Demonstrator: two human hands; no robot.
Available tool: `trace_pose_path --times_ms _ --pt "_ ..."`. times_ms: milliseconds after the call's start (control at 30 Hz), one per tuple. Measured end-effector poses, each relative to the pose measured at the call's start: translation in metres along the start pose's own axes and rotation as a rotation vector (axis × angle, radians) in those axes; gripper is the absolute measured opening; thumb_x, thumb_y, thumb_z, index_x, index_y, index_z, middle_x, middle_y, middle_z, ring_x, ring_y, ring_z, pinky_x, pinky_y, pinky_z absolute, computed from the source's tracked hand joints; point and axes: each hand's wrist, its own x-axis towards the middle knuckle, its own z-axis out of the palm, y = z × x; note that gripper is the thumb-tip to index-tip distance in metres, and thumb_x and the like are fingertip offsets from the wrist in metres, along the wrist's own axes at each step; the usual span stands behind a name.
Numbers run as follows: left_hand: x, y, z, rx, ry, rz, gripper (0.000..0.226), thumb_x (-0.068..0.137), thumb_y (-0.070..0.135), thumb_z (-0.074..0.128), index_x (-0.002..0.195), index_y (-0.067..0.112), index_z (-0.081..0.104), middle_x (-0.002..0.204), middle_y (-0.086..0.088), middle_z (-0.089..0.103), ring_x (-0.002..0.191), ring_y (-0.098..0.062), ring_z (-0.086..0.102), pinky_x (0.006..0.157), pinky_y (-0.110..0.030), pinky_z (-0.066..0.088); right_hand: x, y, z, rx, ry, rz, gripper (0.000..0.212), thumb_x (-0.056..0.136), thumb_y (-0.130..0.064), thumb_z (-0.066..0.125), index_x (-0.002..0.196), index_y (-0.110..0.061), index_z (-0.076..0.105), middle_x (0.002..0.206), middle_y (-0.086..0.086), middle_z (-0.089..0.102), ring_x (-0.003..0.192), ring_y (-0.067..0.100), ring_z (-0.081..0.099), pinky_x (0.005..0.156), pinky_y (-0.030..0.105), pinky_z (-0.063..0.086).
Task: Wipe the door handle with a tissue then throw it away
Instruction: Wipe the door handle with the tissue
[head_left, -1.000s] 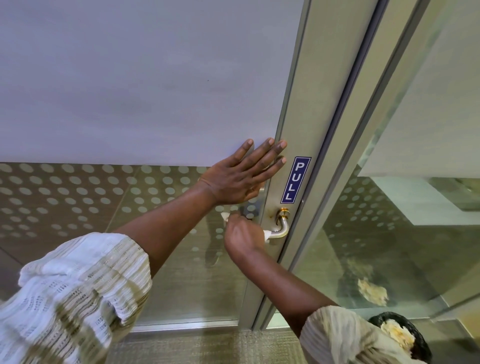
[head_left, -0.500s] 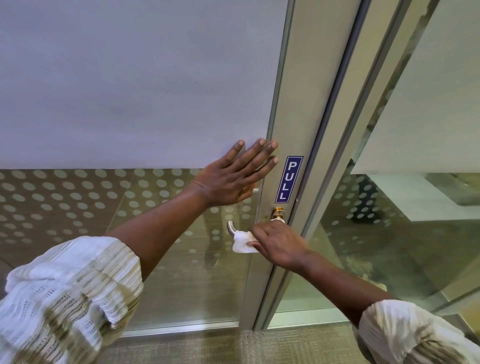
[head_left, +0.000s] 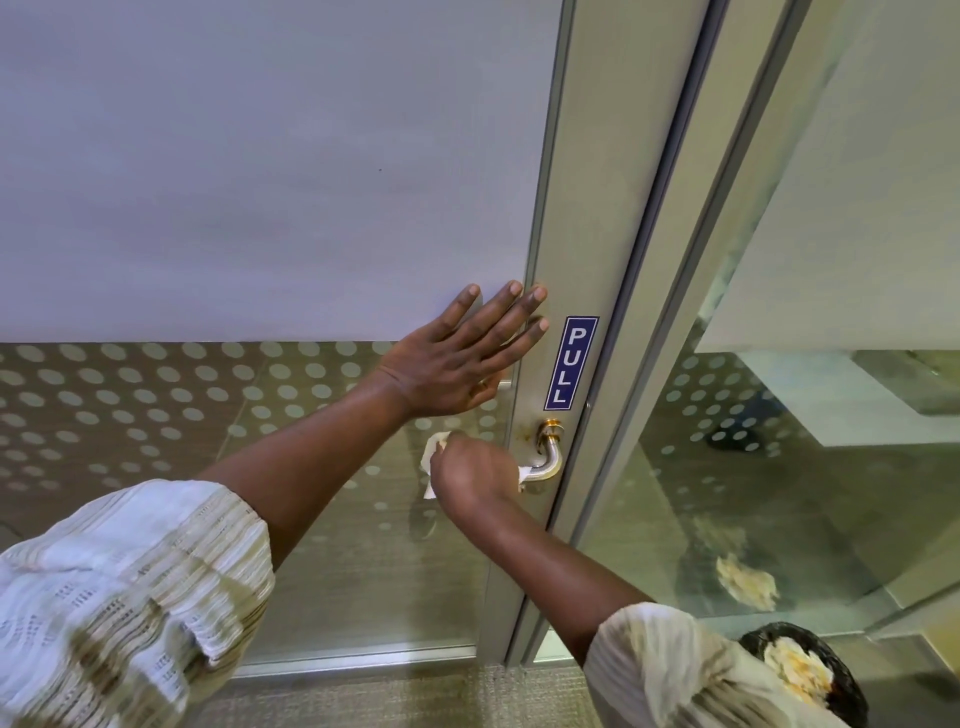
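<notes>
Nearest the camera, two loose striped sleeves frame the view: the left sleeve (head_left: 119, 597) fills the lower left corner, and the right sleeve (head_left: 675, 670) sits at the bottom edge. Just beside the right sleeve, at the lower right corner, a bin (head_left: 836, 691) lined with a black bag holds crumpled paper (head_left: 797, 670).

Further out, the right hand (head_left: 475, 480) is curled into a fist around the horizontal part of the door handle (head_left: 548, 457), with the tissue (head_left: 434, 460) clamped between palm and metal. White folds of the tissue stick out on the left side of the fist, and a small corner shows on the right side, touching the handle's bend. The curved neck of the handle and its brass-coloured collar stay uncovered, close to the right edge of the door (head_left: 260, 182).

Above the fist, the left hand (head_left: 457, 358) lies flat on the door with fingers spread and straight, holding nothing; its fingertips reach the metal stile (head_left: 571, 208) at the door's right edge. A blue PULL sticker (head_left: 570, 362) runs vertically on that stile, just above the handle's collar.

The door's upper glass is frosted, its lower part dotted. To the right, beyond the frame, a glass panel (head_left: 779, 467) reflects the bin's paper.
</notes>
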Motion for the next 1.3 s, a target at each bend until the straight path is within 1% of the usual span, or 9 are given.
trace_pose_path --times_ms 167,267,367,600,733,833,1067,1200,1300 --pt "0.0 0.0 0.0 -0.006 0.004 -0.001 0.07 0.107 0.046 0.037 0.167 0.011 0.027 0.171 -0.019 0.023 0.157 -0.036 0.025 0.128 -0.054 0.01 -0.013 0.024 0.018 -0.076 0.269 -0.364 0.031 0.104 -0.028 0.041 0.114 -0.007 0.062 0.088 0.011 0.07 0.069 0.029 0.063 0.056 0.037 0.043" --pt "-0.001 0.0 0.001 -0.006 0.014 -0.01 0.071 0.107 0.045 0.036 0.168 0.01 0.025 0.172 -0.02 0.021 0.158 -0.037 0.023 0.128 -0.054 0.01 -0.021 0.055 0.032 -0.053 0.33 -0.531 0.042 0.102 -0.03 0.048 0.137 -0.008 0.051 0.101 0.009 0.065 0.082 0.028 0.057 0.07 0.041 0.044" --pt "-0.001 0.001 0.003 -0.014 0.012 -0.014 0.071 0.107 0.044 0.037 0.168 0.01 0.025 0.172 -0.02 0.02 0.158 -0.037 0.022 0.129 -0.054 0.009 -0.031 0.089 0.04 -0.061 0.344 -0.553 0.055 0.098 -0.024 0.05 0.15 -0.01 0.036 0.107 0.006 0.054 0.09 0.026 0.048 0.081 0.04 0.037" --pt "-0.002 0.002 0.002 -0.033 0.025 -0.029 0.072 0.104 0.04 0.043 0.167 0.009 0.027 0.173 -0.02 0.019 0.159 -0.037 0.021 0.13 -0.054 0.008 -0.043 0.129 0.018 0.088 0.335 -0.585 0.045 0.094 -0.006 0.057 0.139 -0.004 0.054 0.129 0.015 0.061 0.118 0.031 0.053 0.106 0.044 0.039" --pt "-0.003 0.003 0.003 -0.04 0.025 -0.03 0.074 0.104 0.041 0.043 0.168 0.009 0.024 0.174 -0.021 0.012 0.16 -0.038 0.017 0.131 -0.054 0.005 -0.055 0.144 0.0 0.195 0.325 -0.448 0.041 0.092 0.0 0.061 0.133 -0.005 0.062 0.139 0.016 0.059 0.128 0.034 0.057 0.102 0.045 0.051" --pt "-0.002 0.001 0.004 -0.034 0.014 -0.015 0.074 0.106 0.043 0.04 0.169 0.009 0.02 0.175 -0.022 0.008 0.16 -0.039 0.014 0.131 -0.055 0.001 -0.057 0.142 -0.017 0.283 0.376 -0.23 0.031 0.092 -0.004 0.063 0.121 -0.011 0.07 0.125 0.013 0.061 0.101 0.031 0.066 0.075 0.039 0.057" --pt "-0.002 0.0 0.004 -0.031 -0.002 0.0 0.075 0.106 0.046 0.039 0.168 0.009 0.019 0.172 -0.022 0.012 0.159 -0.04 0.012 0.13 -0.055 -0.001 -0.033 0.141 -0.047 0.458 0.253 0.316 0.013 0.094 -0.019 0.056 0.103 -0.024 0.049 0.073 -0.004 0.058 0.059 0.009 0.05 0.049 0.026 0.03" --pt "-0.002 -0.001 0.004 -0.025 0.007 -0.002 0.075 0.106 0.046 0.039 0.168 0.009 0.02 0.172 -0.022 0.014 0.158 -0.04 0.016 0.13 -0.055 0.0 -0.022 0.129 -0.048 0.821 0.327 0.381 0.005 0.092 -0.016 0.061 0.092 -0.018 0.057 0.075 -0.005 0.063 0.064 0.013 0.059 0.047 0.023 0.037" --pt "-0.002 0.0 0.004 -0.021 0.015 -0.006 0.076 0.105 0.045 0.041 0.168 0.009 0.021 0.173 -0.022 0.013 0.159 -0.04 0.014 0.13 -0.055 0.001 -0.022 0.115 -0.047 1.241 0.346 0.425 0.014 0.09 -0.014 0.062 0.102 -0.017 0.068 0.087 -0.001 0.074 0.078 0.015 0.07 0.061 0.018 0.047"
